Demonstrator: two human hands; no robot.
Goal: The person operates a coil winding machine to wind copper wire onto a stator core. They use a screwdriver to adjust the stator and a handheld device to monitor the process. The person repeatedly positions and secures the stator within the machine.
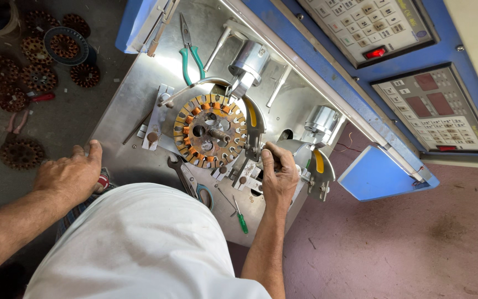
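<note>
Gripping a small metal part on the winding machine, the right hand [278, 174] curls shut, hiding what its fingers pinch. Just beside it, a round stator core [210, 130] with copper coils sits on the steel machine table [134, 94]. The left hand [72, 174] rests flat, fingers spread, on the table's edge. Green-handled pliers [191, 45], a wrench [181, 170] and a green screwdriver [240, 216] lie around. More stators [22, 150] litter the floor, partly cut off.
</note>
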